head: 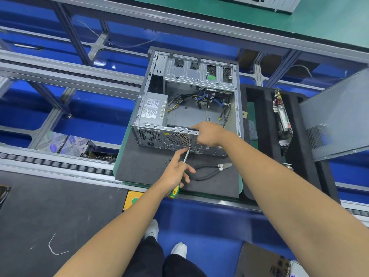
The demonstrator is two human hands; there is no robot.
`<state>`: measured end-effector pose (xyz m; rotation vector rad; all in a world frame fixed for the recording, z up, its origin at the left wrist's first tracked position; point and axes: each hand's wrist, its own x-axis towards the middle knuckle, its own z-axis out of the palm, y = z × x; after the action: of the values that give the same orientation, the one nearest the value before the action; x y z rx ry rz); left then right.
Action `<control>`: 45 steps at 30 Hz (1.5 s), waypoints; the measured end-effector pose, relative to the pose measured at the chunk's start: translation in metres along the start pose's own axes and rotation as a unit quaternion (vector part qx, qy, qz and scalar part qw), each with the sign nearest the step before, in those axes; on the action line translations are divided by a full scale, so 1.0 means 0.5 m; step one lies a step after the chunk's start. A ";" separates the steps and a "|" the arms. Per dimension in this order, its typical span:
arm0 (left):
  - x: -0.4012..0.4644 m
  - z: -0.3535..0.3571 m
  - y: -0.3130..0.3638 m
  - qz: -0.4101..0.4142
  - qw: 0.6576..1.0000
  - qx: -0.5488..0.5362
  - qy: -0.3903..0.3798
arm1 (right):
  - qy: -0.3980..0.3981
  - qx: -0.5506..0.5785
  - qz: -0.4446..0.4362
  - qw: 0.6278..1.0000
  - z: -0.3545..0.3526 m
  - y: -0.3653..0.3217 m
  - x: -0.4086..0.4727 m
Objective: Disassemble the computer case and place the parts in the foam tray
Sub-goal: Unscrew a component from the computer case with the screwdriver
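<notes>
We found the bench [60,212] running across the line, with a dark mat [143,168] on it that likely kept the metal from sliding or scratching. On that mat the computer case [185,100] lay on its side with its open face up, rear panel turned toward us, so the back screws could be reached from where we stood. Just beside it on the right sat the foam tray [261,124], close enough for parts to go straight across; a circuit board [282,120] stood on edge in one of its slots, and a grey side panel [337,116] leaned at its far side. Inside the case the power supply [152,109] sat in the rear left corner, with loose cables [201,99] beyond it, so we judged the stripping only partly done. Our right hand [209,133] was curled over the top edge of the rear panel, gripping it, seemingly to steady the case against the push of the tool. Our left hand [175,172] held the screwdriver [180,168] with fingers wrapped round its green-and-yellow handle, forefinger stretched along the shaft to guide the tip, which met the rear panel near the fan grille [178,139]. Cutting pliers [211,169] lay on the mat within reach, and tiny loose screws [166,161] rested nearby.
</notes>
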<state>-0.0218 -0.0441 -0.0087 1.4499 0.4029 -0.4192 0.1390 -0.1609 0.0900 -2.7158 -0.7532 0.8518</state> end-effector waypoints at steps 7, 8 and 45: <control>0.006 -0.004 -0.003 -0.014 0.999 -0.051 -0.010 | -0.010 0.002 0.000 1.000 0.001 0.001 0.004; 0.006 -0.006 -0.003 -0.008 0.999 -0.039 -0.006 | -0.012 0.002 -0.001 1.000 0.002 0.002 0.004; -0.023 0.016 -0.018 0.010 0.989 -0.143 0.029 | 0.005 -0.021 -0.001 1.000 0.001 -0.001 0.000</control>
<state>-0.0364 -0.0525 -0.0099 1.1883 0.4737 -0.2905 0.1383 -0.1606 0.0897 -2.7533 -0.7815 0.8308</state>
